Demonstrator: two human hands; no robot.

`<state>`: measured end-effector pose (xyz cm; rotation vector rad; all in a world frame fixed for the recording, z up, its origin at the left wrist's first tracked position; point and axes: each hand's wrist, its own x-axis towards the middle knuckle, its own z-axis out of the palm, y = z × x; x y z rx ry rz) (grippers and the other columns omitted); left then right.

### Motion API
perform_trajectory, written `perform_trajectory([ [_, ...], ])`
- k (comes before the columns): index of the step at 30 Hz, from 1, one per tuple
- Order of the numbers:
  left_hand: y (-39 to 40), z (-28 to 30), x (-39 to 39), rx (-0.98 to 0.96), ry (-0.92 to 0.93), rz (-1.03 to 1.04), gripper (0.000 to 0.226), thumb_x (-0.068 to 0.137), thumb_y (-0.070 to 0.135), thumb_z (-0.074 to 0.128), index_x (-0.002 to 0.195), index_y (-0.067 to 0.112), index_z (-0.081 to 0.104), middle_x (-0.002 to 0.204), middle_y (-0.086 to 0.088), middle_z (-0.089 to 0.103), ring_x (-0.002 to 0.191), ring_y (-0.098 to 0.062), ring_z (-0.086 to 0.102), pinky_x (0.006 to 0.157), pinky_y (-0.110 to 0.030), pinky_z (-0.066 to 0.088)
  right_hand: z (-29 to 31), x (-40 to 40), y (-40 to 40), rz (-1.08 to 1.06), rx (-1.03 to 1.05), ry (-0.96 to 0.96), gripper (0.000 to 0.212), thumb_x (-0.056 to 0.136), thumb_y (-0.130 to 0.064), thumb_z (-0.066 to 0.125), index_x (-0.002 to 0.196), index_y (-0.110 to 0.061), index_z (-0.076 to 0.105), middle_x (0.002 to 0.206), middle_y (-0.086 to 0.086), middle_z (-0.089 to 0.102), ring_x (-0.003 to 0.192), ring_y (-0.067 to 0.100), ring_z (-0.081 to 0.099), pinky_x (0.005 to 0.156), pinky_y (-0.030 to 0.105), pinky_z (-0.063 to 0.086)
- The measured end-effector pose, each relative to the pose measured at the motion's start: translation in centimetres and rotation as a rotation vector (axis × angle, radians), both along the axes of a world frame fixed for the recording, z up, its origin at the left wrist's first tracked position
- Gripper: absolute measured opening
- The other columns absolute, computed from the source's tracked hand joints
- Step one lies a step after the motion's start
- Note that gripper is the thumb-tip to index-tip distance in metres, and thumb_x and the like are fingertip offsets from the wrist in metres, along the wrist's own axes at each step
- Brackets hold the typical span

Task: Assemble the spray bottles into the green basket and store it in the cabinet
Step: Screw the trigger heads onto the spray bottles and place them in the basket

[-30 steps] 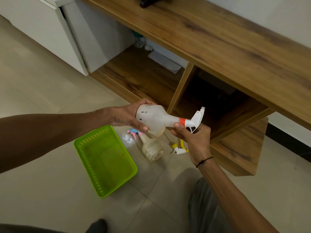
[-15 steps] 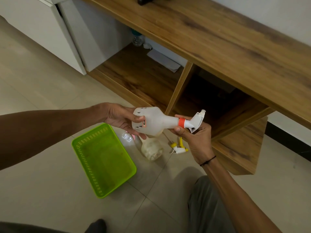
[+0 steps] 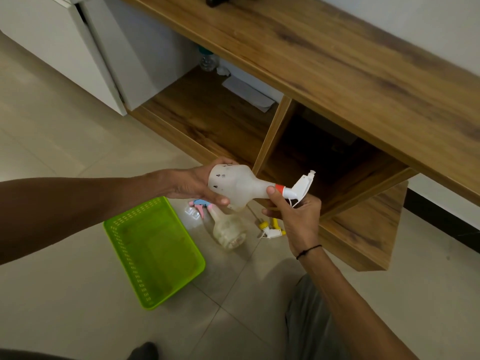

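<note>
Bottle [image 3: 235, 184] held sideways above the floor, right of the green basket [image 3: 153, 249]. Left hand [image 3: 193, 184] gripping its base, right hand [image 3: 296, 214] pinching the orange collar [image 3: 280, 188]. Better to brace the base, twist the collar snug, avoid cross-threading.

Soft, dim indoor light, a small glare patch on the floor [image 3: 191, 211], deep cabinet [image 3: 319, 152] shadow, wide-angle bending at the edges.

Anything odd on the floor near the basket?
Yes. A clear bottle lies tipped on the tiles beside the empty green basket, and a yellow spray head lies loose, apart from any bottle. No spill shows.
</note>
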<state>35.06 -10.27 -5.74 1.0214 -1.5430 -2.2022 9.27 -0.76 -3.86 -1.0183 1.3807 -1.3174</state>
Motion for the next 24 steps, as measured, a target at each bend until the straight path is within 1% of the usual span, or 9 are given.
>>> perform_trajectory([
  [2, 0.0, -0.1, -0.4, -0.004, 0.026, 0.049, 0.096, 0.082, -0.003, 0.087, 0.155, 0.035, 0.037, 0.147, -0.009, 0.051, 0.119, -0.02, 0.073, 0.08, -0.04, 0.066, -0.2, 0.2, -0.1, -0.047, 0.003, -0.021, 0.021, 0.075, -0.039, 0.085, 0.09, -0.028, 0.076, 0.091, 0.001, 0.083, 0.078, 0.025, 0.082, 0.064, 0.031, 0.067],
  [4, -0.7, 0.3, 0.0, 0.191, 0.058, 0.042, 0.097, 0.081, 0.041, 0.091, 0.161, 0.03, 0.036, 0.152, -0.014, 0.055, 0.128, -0.033, 0.069, 0.091, -0.047, 0.064, -0.5, 0.4, -0.3, -0.06, 0.0, -0.046, 0.023, 0.079, -0.034, 0.085, 0.097, -0.022, 0.076, 0.098, 0.005, 0.082, 0.085, 0.027, 0.082, 0.07, 0.032, 0.067],
  [7, -1.9, 1.4, 0.7, 0.346, 0.001, -0.096, 0.111, 0.077, 0.094, 0.048, 0.154, 0.013, 0.052, 0.142, -0.032, 0.062, 0.115, -0.043, 0.073, 0.086, -0.042, 0.067, -0.4, 0.7, -0.6, -0.045, -0.015, -0.054, 0.025, 0.081, -0.031, 0.086, 0.101, -0.019, 0.078, 0.105, 0.011, 0.081, 0.093, 0.03, 0.081, 0.078, 0.039, 0.067],
  [10, -2.6, 1.6, 1.4, 0.302, -0.039, -0.018, 0.097, 0.081, 0.085, 0.061, 0.136, 0.006, 0.068, 0.117, -0.032, 0.072, 0.073, -0.024, 0.077, 0.062, -0.026, 0.065, 0.2, 1.0, -0.9, 0.02, -0.035, -0.058, 0.021, 0.076, -0.039, 0.088, 0.092, -0.029, 0.081, 0.103, 0.007, 0.082, 0.094, 0.03, 0.081, 0.079, 0.04, 0.067],
  [14, -2.6, 1.0, 2.7, 0.233, 0.051, 0.035, 0.076, 0.08, 0.024, 0.093, 0.147, 0.023, 0.056, 0.14, -0.015, 0.066, 0.124, -0.032, 0.071, 0.092, -0.037, 0.064, -0.1, 0.4, -0.9, 0.006, 0.001, -0.091, 0.032, 0.078, -0.032, 0.086, 0.101, -0.011, 0.078, 0.102, 0.011, 0.082, 0.09, 0.032, 0.081, 0.076, 0.041, 0.068],
  [16, -2.6, 0.8, 3.2, 0.255, 0.083, -0.004, 0.081, 0.083, 0.027, 0.091, 0.153, 0.034, 0.051, 0.155, -0.011, 0.054, 0.139, -0.039, 0.059, 0.102, -0.049, 0.059, -0.3, 0.4, -0.7, 0.0, 0.017, -0.078, 0.037, 0.078, -0.03, 0.086, 0.103, -0.005, 0.076, 0.101, 0.011, 0.082, 0.088, 0.031, 0.082, 0.076, 0.041, 0.068],
  [20, -2.3, 1.5, 3.0, 0.293, -0.045, -0.049, 0.089, 0.076, 0.083, 0.068, 0.141, 0.022, 0.066, 0.136, -0.023, 0.069, 0.114, -0.036, 0.074, 0.085, -0.04, 0.066, -0.1, 0.9, -0.9, 0.014, 0.013, -0.05, 0.03, 0.081, -0.026, 0.085, 0.1, -0.006, 0.076, 0.1, 0.01, 0.082, 0.087, 0.029, 0.082, 0.076, 0.04, 0.068],
  [22, -2.4, 1.1, 3.3, 0.236, -0.066, -0.014, 0.079, 0.074, 0.067, 0.085, 0.135, 0.02, 0.068, 0.128, -0.02, 0.072, 0.105, -0.028, 0.077, 0.084, -0.033, 0.066, -0.3, 0.9, -1.1, 0.019, 0.013, -0.037, 0.029, 0.085, -0.019, 0.084, 0.104, 0.001, 0.074, 0.101, 0.014, 0.081, 0.087, 0.03, 0.082, 0.076, 0.042, 0.068],
  [24, -2.5, 0.7, 3.7, 0.19, -0.023, -0.003, 0.06, 0.09, 0.028, 0.083, 0.143, 0.024, 0.056, 0.136, -0.016, 0.069, 0.123, -0.034, 0.071, 0.094, -0.038, 0.064, -0.2, 0.9, -1.0, 0.02, 0.004, -0.04, 0.032, 0.085, -0.02, 0.084, 0.105, 0.003, 0.074, 0.1, 0.014, 0.081, 0.086, 0.032, 0.082, 0.075, 0.043, 0.068],
])
